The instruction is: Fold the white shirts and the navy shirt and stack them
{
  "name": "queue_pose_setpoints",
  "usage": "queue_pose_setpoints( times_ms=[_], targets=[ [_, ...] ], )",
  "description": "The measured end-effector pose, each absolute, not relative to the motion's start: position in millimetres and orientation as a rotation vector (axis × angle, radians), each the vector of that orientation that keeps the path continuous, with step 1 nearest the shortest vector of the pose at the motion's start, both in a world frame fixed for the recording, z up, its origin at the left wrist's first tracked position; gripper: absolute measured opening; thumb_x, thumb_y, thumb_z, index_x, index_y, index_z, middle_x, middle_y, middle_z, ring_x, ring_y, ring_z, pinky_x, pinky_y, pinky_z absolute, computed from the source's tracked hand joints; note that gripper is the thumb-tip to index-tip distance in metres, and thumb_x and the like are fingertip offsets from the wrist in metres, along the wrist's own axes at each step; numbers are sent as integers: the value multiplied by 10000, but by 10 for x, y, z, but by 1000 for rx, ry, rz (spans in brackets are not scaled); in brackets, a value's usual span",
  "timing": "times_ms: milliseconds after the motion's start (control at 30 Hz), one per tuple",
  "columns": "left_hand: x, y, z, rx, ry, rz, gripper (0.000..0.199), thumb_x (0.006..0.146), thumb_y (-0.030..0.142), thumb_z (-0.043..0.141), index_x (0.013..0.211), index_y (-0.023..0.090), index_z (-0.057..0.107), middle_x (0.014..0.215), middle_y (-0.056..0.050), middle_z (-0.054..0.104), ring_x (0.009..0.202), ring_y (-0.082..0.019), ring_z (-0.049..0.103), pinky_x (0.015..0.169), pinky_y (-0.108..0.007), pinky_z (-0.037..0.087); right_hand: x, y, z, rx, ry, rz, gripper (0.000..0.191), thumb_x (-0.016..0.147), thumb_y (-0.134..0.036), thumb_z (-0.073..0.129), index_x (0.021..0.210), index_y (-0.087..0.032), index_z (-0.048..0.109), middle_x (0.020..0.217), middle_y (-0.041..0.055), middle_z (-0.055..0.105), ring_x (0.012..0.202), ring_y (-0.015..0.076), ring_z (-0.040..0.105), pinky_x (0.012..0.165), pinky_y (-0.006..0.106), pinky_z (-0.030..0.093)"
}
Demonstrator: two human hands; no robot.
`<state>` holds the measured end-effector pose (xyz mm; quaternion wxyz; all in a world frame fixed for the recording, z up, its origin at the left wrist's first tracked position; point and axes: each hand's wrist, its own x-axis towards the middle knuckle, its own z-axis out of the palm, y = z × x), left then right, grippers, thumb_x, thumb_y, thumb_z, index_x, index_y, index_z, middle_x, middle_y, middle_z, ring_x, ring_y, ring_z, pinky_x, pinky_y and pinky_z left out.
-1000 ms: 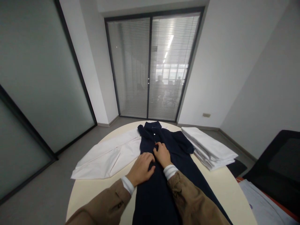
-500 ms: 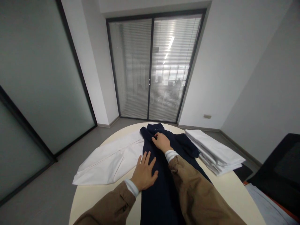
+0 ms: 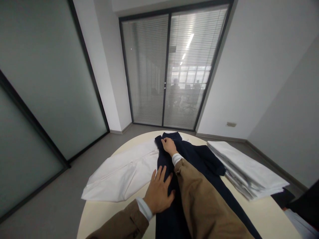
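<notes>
A navy collared shirt lies lengthwise on the round table, its collar at the far edge. Its right sleeve is spread outward, while the left side is folded inward. My left hand rests flat on the lower left part of the shirt, fingers spread. Up near the collar, my right hand has its fingers closed on the cloth at the folded left shoulder. The near end of the shirt runs out of view, partly covered by my right forearm.
A white cloth garment lies on the cream tabletop to the left. Folded white cloths are stacked at the right edge. A dark chair stands beyond the table at right. Glass doors with blinds are behind.
My right hand has shifted slightly left and closed on the cloth by the folded shoulder. The left hand stays flat on the shirt. The view has turned a little.
</notes>
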<state>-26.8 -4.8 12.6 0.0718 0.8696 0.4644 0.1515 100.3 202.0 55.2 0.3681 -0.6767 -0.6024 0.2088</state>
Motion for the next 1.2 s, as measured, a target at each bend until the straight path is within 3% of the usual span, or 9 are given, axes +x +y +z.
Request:
queue_pose_setpoints(
  times_ms=[133, 267, 467, 667, 800, 1000, 1100, 1200],
  targets=[
    [-269, -50, 133, 2600, 1392, 450, 672, 949, 549, 438, 1541, 245, 341, 1645, -129, 183, 1519, -340, 96, 1206, -575, 157, 1235, 2200, 426, -1722, -1356, 580, 343, 937, -357, 432, 907, -136, 692, 860, 112, 719, 886, 256, 676, 805, 323, 508],
    [-265, -47, 135, 2595, 1397, 437, 674, 947, 543, 450, 1546, 260, 328, 1652, -114, 154, 1520, -346, 83, 1205, -584, 151, 1375, 2221, 296, -1658, -1233, 683, 345, 867, -338, 572, 1141, -140, 646, 903, 86, 721, 836, 221, 678, 759, 307, 547],
    [-270, -67, 177, 2610, 1315, 428, 641, 950, 526, 463, 1530, 274, 359, 1655, -110, 130, 1523, -331, 70, 1212, -558, 148, 1299, 2217, 256, -1454, -1191, 869, 702, 778, -241, 702, 1427, -166, 444, 1028, 76, 714, 779, 155, 669, 765, 285, 565],
    [-287, -103, 226, 2613, 1221, 357, 673, 927, 474, 515, 1541, 269, 329, 1647, -127, 148, 1517, -349, 96, 1210, -568, 145, 1211, 2311, 297, -1279, -1185, 1075, 425, 785, -79, 574, 1193, -138, 677, 836, 36, 733, 668, 133, 654, 773, 300, 569],
    [-290, -106, 233, 2613, 1211, 349, 678, 928, 458, 513, 1547, 265, 316, 1653, -125, 119, 1514, -360, 92, 1204, -570, 165, 1200, 2354, 285, -1254, -1077, 1109, 513, 843, -72, 508, 1350, -124, 574, 919, 77, 751, 759, 152, 697, 799, 298, 577],
    [-286, -102, 210, 2609, 1223, 333, 676, 933, 476, 500, 1549, 270, 313, 1659, -103, 95, 1515, -374, 45, 1203, -586, 150, 1219, 2298, 275, -1307, -1131, 1083, 732, 808, -132, 656, 1493, -161, 399, 1103, 97, 727, 838, 169, 710, 799, 311, 593],
    [-286, -111, 202, 2607, 1221, 342, 673, 933, 474, 499, 1549, 272, 314, 1660, -103, 101, 1515, -377, 35, 1199, -599, 144, 1223, 2226, 335, -1406, -1307, 957, 702, 795, -126, 674, 1460, -155, 451, 1097, 99, 719, 887, 183, 702, 848, 335, 578],
    [-288, -127, 216, 2614, 1209, 347, 683, 926, 464, 514, 1552, 289, 302, 1658, -101, 119, 1514, -379, 48, 1194, -611, 142, 1202, 2077, 399, -1462, -1441, 840, 586, 748, -89, 710, 1320, -163, 609, 1283, 140, 630, 1141, 252, 620, 1020, 394, 484]
  ],
)
